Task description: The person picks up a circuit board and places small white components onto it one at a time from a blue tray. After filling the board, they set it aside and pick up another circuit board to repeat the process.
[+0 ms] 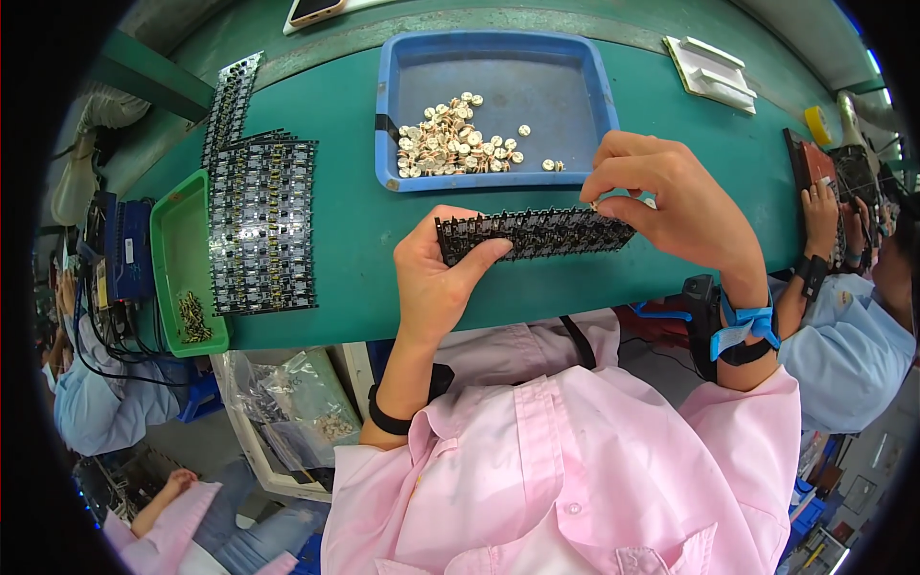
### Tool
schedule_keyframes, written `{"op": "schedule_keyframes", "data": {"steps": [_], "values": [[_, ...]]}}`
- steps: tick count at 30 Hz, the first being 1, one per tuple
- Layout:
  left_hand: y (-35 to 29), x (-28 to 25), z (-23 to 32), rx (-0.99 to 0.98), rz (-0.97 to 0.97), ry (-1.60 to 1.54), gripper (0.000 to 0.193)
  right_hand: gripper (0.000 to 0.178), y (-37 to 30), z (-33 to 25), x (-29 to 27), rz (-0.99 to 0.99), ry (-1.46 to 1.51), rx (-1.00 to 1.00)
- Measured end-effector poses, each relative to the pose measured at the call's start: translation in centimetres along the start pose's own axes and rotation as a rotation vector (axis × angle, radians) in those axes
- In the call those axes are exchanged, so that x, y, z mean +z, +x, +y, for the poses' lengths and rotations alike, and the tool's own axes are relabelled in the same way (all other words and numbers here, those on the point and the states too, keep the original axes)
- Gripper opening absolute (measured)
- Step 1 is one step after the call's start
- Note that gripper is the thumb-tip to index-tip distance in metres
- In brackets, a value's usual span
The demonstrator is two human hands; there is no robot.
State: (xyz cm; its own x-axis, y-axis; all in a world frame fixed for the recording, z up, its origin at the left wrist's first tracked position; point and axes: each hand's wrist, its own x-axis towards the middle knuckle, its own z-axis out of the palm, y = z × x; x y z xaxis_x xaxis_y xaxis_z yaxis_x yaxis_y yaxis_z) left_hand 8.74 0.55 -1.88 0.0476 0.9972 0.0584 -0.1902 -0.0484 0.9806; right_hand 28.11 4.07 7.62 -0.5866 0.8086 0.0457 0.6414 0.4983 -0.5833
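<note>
A long black circuit board panel (537,235) is held up over the green bench, tilted. My left hand (436,273) grips its left end, thumb across the front. My right hand (671,196) is pinched at the panel's upper right edge. A small whitish bit shows at its fingertips, and a round silver component (651,203) peeks out under the fingers. Just beyond the panel stands a blue tray (498,182) with a heap of similar small round silver components (450,139), some with thin wires.
More board panels (262,225) lie stacked at the left. Beside them a green tray (172,230) holds small brass-coloured parts (195,318). A white fixture (711,72) lies far right, a phone (316,10) at the back. A co-worker's hand (821,216) is at the right.
</note>
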Motion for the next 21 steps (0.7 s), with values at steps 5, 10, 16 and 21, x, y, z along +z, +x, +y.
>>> {"op": "schedule_keyframes", "data": {"steps": [5,10,16,21], "values": [[0.03,-0.04,-0.1,0.016,-0.003,0.011,0.015,0.013,0.08,-0.39,0.07,-0.007,-0.032,0.009],[-0.01,-0.04,-0.19,0.019,-0.001,-0.003,0.015,0.011,0.19,-0.39,-0.06,-0.025,-0.023,0.016],[0.06,-0.01,-0.11,0.015,0.003,-0.003,0.015,0.008,0.21,-0.27,0.16,-0.026,-0.053,-0.042],[0.05,-0.01,0.02,-0.002,0.006,0.0,0.015,0.01,0.4,-0.06,-0.01,-0.057,0.07,0.05]]}}
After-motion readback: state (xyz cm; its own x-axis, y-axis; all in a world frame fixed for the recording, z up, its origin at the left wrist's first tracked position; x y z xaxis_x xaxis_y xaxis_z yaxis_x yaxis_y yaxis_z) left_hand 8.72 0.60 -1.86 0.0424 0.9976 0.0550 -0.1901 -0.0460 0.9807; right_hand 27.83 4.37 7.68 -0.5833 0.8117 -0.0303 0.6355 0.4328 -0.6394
